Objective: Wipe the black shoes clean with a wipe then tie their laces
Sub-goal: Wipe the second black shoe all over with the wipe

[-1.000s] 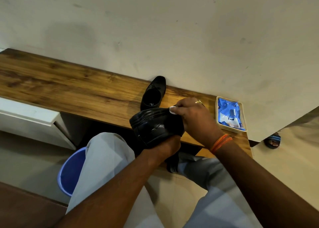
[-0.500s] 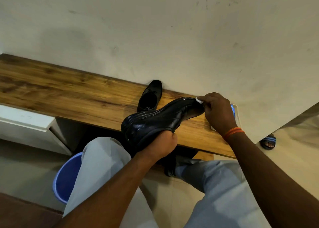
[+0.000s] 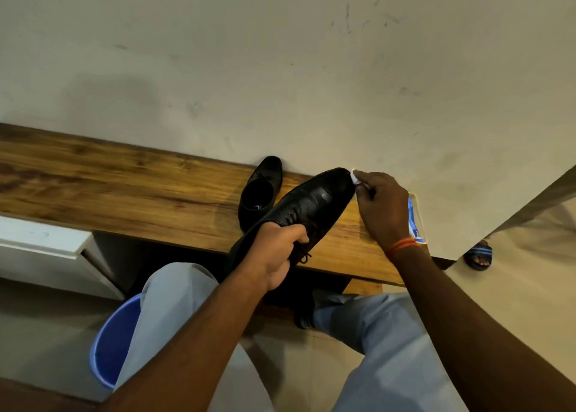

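My left hand (image 3: 274, 257) grips a black lace-up shoe (image 3: 314, 202) around its heel end and holds it above the wooden shelf (image 3: 124, 190), toe pointing up and right toward the wall. Loose brown laces hang under my fingers. My right hand (image 3: 378, 206) pinches a small white wipe (image 3: 355, 176) right at the shoe's toe tip. The second black shoe (image 3: 260, 190) lies on the shelf just behind, its opening facing me and its toe against the wall.
A tray with a blue packet (image 3: 416, 221) sits on the shelf, mostly hidden behind my right wrist. A blue bucket (image 3: 112, 346) stands on the floor at lower left, a white drawer unit (image 3: 46, 243) beside it. A sandalled foot (image 3: 478, 255) shows at right.
The held shoe has turned from sole-side toward me to upper side up, toe stretched toward the wall. My right hand with the wipe has slid out along it to the toe tip.
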